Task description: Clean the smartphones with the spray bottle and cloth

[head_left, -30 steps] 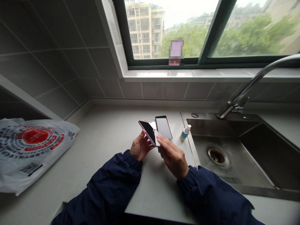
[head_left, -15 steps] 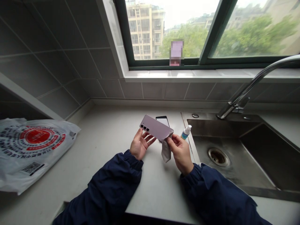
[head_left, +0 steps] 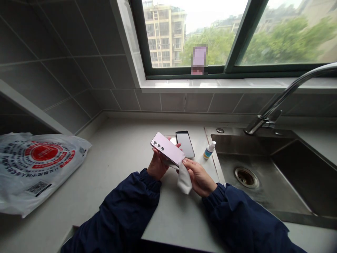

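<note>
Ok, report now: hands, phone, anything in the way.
Left hand gripping lilac phone, cameras up. Right hand pressing white cloth to its lower edge. Black-framed slab and small spray bottle on counter beyond.

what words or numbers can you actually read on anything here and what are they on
Nothing can be read clearly enough to quote.
White plastic bag: rings of print around a red circle, too blurred to read.
Barcode label on the bag: too small to read.
Spray bottle: label too small to read.
Lilac phone: no text visible.
</note>
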Available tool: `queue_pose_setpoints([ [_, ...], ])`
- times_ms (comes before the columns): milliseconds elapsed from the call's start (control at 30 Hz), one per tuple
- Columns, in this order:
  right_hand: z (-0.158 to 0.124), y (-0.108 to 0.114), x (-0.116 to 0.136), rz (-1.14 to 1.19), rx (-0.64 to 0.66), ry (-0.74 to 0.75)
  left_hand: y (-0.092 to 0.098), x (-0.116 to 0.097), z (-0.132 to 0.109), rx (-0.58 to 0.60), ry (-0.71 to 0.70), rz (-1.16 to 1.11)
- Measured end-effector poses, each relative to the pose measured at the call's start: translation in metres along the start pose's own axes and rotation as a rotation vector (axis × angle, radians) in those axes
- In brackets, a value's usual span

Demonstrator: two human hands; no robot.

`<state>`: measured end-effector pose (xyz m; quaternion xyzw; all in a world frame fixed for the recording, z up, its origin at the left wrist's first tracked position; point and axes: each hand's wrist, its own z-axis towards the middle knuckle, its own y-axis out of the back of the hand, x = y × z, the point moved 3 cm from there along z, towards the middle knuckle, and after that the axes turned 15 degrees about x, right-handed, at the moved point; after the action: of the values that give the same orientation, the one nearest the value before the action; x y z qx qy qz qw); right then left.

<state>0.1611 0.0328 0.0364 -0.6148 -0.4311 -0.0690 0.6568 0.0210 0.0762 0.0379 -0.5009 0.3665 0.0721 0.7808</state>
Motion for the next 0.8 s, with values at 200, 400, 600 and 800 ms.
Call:
queue_pose_setpoints([
  [200, -0.002, -0.002, 0.0, -0.044, -0.017, -0.022, 0.0, 0.0, -0.002, 0.038, 0.022, 0.009],
  [400, -0.001, -0.001, -0.001, -0.143, 0.011, -0.028, 0.003, 0.0, -0.004, 0.007, 0.012, 0.018],
  [600, 0.001, 0.005, -0.004, -0.221, -0.047, -0.029, 0.01, -0.005, -0.003, -0.126, 0.003, -0.01],
  [800, 0.001, 0.016, 0.013, -0.392, -0.218, 0.318, 0.007, -0.009, 0.0, -0.196, 0.002, 0.023],
])
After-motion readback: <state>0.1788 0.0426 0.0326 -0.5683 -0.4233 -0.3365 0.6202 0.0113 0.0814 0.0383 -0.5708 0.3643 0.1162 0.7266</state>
